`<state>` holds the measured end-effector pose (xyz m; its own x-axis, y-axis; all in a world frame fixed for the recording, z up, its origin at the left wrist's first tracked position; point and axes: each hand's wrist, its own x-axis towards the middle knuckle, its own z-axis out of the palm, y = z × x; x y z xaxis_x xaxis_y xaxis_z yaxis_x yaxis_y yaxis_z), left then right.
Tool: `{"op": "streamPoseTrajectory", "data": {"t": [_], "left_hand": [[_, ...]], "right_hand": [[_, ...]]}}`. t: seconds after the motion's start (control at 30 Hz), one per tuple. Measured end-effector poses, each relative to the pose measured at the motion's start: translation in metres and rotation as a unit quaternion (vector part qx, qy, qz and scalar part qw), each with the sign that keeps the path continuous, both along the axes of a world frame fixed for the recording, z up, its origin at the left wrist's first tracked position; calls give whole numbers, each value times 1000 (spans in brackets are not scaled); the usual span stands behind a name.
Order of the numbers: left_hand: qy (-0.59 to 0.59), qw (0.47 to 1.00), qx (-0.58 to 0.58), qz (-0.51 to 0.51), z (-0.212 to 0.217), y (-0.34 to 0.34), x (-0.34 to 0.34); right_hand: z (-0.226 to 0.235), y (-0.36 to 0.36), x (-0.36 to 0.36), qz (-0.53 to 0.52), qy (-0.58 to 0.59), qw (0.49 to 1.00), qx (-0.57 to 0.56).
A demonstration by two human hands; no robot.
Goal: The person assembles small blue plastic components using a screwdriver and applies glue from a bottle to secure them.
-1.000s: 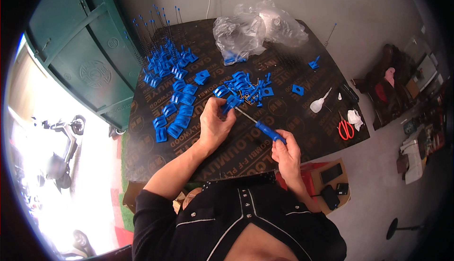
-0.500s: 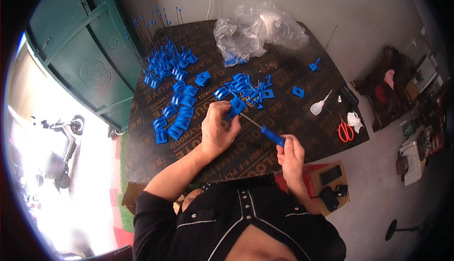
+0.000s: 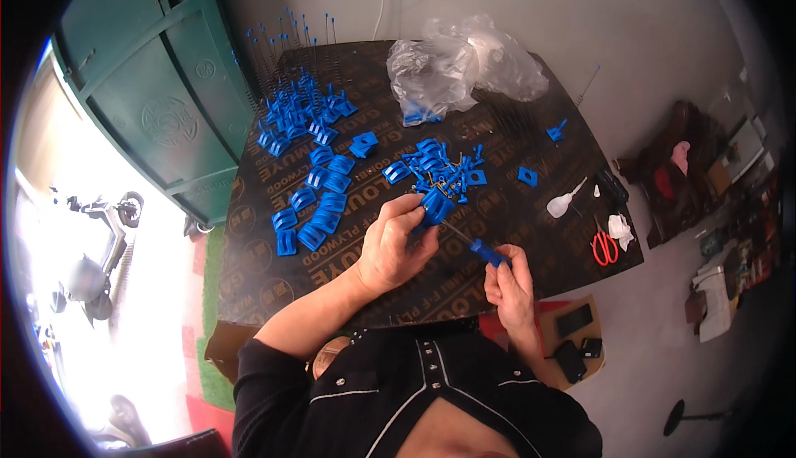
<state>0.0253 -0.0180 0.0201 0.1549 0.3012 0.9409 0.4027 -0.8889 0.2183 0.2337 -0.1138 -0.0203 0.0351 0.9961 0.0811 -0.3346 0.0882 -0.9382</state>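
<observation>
Between the fingers of my left hand (image 3: 390, 247) is a blue plastic piece (image 3: 437, 203), held above the table. My right hand (image 3: 510, 284) grips a screwdriver (image 3: 487, 252) by its blue handle. Its thin metal shaft runs up and left to the held piece; fingers and piece hide exactly where the tip sits. Just beyond lies a pile of small blue parts and screws (image 3: 448, 168). Two uneven rows of curved blue pieces (image 3: 329, 201) lie to the left. Behind them stand several blue parts with thin springs and rods (image 3: 303, 106).
Crumpled clear plastic bags (image 3: 435, 72) lie at the table's far side. Toward the right are a white nozzle bottle (image 3: 562, 203), red-handled pliers or scissors (image 3: 604, 249) and a crumpled white scrap (image 3: 619, 230). A cardboard box (image 3: 593, 321) with dark devices sits beside my right arm.
The whole view has shifted slightly. My left hand has moved a little right and nearer with the blue piece, and the screwdriver has moved along with it. Both grips stay the same.
</observation>
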Motion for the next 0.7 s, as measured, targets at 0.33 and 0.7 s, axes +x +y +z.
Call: {"op": "streamPoseTrajectory", "data": {"t": [0.33, 0.7], "left_hand": [[-1, 1000, -6, -19, 6, -3, -1], [-22, 995, -93, 6, -1, 1, -4]], "right_hand": [[1, 0, 0, -7, -2, 1000, -11], [-6, -6, 1, -99, -143, 984, 30]]}}
